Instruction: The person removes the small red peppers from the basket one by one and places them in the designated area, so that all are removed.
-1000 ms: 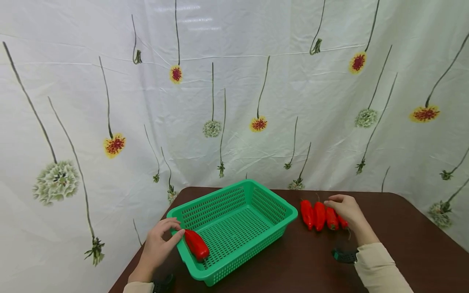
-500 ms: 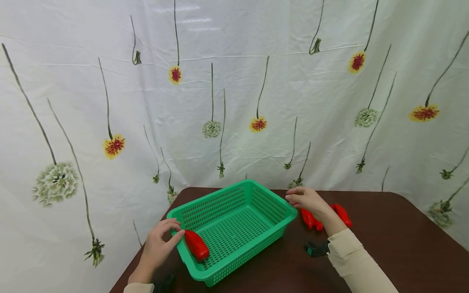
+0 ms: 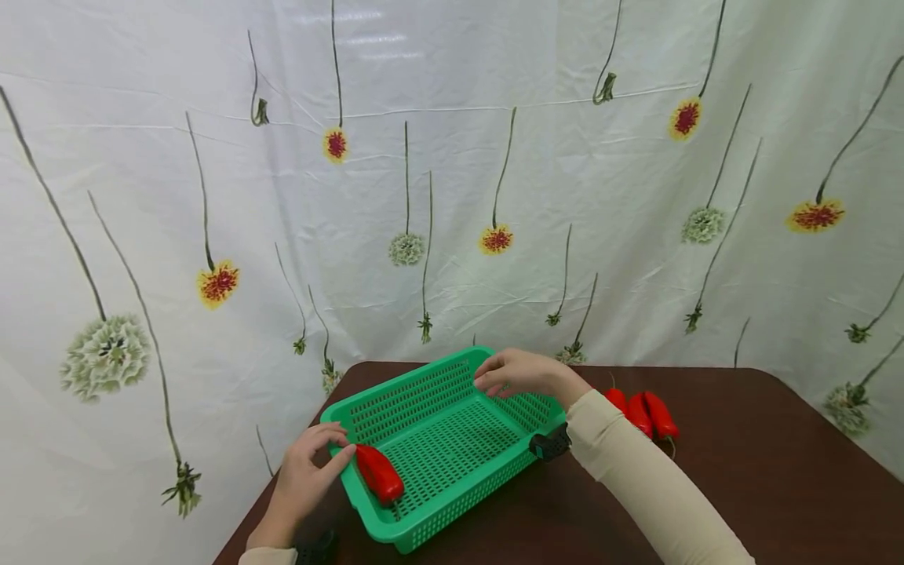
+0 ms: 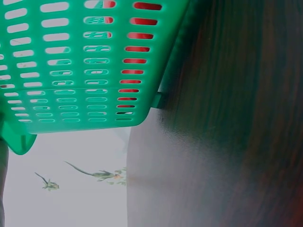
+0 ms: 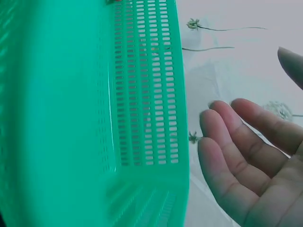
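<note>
My left hand [image 3: 304, 475] grips the near-left rim of a green plastic basket [image 3: 459, 502], thumb on the inner side. A red pepper [image 3: 379, 475] lies inside the basket, just by that thumb; its red also shows through the slots in the left wrist view. My right hand [image 3: 519, 373] is raised over the basket's far right corner. In the right wrist view the right hand [image 5: 255, 161] has loosely bent fingers with nothing between them, apart from the basket wall [image 5: 147, 94]. Several red peppers [image 3: 660, 414] lie on the table right of the basket, partly hidden by my right forearm.
A dark brown table [image 3: 734, 455] carries the basket and peppers. Behind it hangs a white curtain [image 3: 452, 275] with printed flowers. A black strap with a small device [image 3: 549, 444] is on my right wrist.
My right hand has moved left, from over the peppers to above the basket. The left hand, basket and pepper inside it have stayed in place.
</note>
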Available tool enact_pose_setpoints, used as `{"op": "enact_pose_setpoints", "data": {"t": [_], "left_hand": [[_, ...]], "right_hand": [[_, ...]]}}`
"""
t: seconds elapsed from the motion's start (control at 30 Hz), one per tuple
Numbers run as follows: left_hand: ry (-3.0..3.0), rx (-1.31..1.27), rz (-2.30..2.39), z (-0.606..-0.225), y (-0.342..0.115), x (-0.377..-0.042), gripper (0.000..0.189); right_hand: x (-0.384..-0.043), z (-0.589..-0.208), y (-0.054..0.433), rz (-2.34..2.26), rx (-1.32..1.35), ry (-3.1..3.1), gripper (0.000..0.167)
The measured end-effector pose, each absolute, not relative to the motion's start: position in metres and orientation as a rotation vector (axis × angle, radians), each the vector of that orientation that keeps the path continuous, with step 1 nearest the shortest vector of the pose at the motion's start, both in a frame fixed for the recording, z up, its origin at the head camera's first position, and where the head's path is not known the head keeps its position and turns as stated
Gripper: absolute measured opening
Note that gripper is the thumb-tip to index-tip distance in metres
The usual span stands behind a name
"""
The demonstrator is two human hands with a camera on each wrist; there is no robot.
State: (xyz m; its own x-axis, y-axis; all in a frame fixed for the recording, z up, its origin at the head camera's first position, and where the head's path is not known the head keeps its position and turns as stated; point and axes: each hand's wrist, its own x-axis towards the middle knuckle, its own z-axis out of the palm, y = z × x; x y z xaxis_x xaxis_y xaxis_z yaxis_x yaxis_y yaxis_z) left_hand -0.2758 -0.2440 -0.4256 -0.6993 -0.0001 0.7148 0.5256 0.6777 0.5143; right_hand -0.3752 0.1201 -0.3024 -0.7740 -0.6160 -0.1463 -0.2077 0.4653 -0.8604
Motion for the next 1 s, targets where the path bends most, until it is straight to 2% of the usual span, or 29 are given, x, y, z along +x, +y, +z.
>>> {"op": "enact_pose_setpoints", "data": {"t": [0.43, 1.0], "left_hand": [[-2.162, -0.421, -0.951, -0.422, -0.249, -0.276, 0.017], [-2.154, -0.406, -0.967, -0.425, -0.244, -0.276, 0.018]], "right_hand": [[-0.380, -0.306, 0.046, -1.083, -0.763, 2.204, 0.029], [-0.380, -0.329, -0.016, -0.935, -0.731, 2.210, 0.052]]}}
